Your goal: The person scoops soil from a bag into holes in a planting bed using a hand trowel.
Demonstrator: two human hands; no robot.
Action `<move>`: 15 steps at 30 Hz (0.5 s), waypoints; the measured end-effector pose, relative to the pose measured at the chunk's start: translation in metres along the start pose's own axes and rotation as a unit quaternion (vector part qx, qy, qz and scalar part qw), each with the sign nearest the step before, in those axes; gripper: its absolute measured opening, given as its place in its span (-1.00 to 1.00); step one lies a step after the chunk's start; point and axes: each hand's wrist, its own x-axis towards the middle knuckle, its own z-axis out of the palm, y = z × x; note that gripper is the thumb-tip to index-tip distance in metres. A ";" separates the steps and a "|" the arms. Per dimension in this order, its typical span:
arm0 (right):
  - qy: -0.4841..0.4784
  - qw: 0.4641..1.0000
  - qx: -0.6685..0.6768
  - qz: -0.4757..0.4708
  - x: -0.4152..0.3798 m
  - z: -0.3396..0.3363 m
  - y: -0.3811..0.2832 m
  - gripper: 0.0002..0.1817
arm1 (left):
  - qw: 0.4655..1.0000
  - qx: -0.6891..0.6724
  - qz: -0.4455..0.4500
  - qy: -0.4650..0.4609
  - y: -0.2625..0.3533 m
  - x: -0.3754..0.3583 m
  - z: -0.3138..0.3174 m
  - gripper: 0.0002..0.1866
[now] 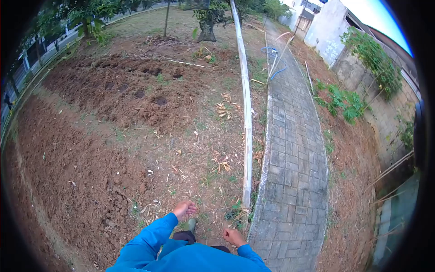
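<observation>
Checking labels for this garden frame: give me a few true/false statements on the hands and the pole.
1. Both hands hold nothing. True: the left hand and right hand are bare and free.
2. A long pale pole lies along the left edge of the paved path. True.
3. The right hand has a grip on the pole. False: it is apart from the pole's near end.
4. The blue hose lies beside the left hand. False: it is far up the path.
5. The tilled soil lies right of the path. False: left.
</observation>
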 end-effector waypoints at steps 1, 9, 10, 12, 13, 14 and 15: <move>0.017 1.000 -0.004 0.006 -0.011 0.006 0.008 -0.75 | 1.000 0.002 0.003 0.003 0.005 0.002 0.005 -0.69; -0.006 0.993 0.020 0.114 -0.095 0.018 0.063 -0.63 | 0.995 0.082 -0.035 -0.044 -0.020 0.015 0.081 -0.68; 0.022 0.991 0.025 0.127 -0.105 0.016 0.070 -0.64 | 0.993 0.095 -0.041 -0.051 -0.025 0.015 0.097 -0.68; 0.040 0.989 0.043 0.135 -0.122 0.009 0.083 -0.65 | 0.984 0.138 -0.070 -0.092 -0.037 0.012 0.135 -0.67; 0.052 0.986 0.070 0.138 -0.133 0.003 0.089 -0.65 | 0.981 0.150 -0.074 -0.097 -0.045 0.012 0.153 -0.67; 0.066 0.984 0.094 0.139 -0.142 -0.003 0.099 -0.66 | 0.978 0.161 -0.079 -0.110 -0.052 0.015 0.172 -0.67; 0.102 0.982 0.093 0.129 -0.153 -0.002 0.112 -0.67 | 0.974 0.172 -0.084 -0.123 -0.057 0.015 0.193 -0.67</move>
